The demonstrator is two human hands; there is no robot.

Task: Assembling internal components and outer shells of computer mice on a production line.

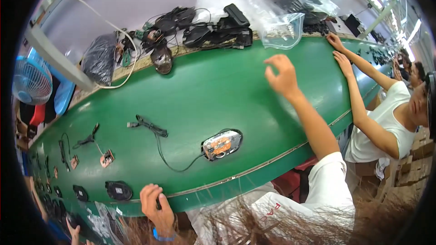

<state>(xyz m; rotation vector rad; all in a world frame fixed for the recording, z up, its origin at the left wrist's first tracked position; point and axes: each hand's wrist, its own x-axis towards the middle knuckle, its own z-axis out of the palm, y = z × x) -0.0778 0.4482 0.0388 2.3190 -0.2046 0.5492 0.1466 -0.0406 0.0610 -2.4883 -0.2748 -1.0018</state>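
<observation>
My left hand [157,206], with a blue band at the wrist, is at the near edge of the green work surface [204,90]. Its fingers are curled round something dark that I cannot make out. Raised over the far middle, my right hand [282,78] holds nothing, its thumb and bent fingers apart. Between them lies an opened computer mouse [221,144], its orange-brown circuit board showing. A black USB cable [152,126] runs from it, bundled at the far end. Nearest my left hand is a black mouse shell [119,190]; another mouse shell [80,193] lies further left.
Small circuit boards [106,159] with cables lie to the left. Along the back ledge are a dark mouse [161,59], black parts [218,31] and clear plastic bags [284,29]. A white cord [131,43] hangs by a post. A co-worker [381,122] sits at right; a fan [32,81] stands left.
</observation>
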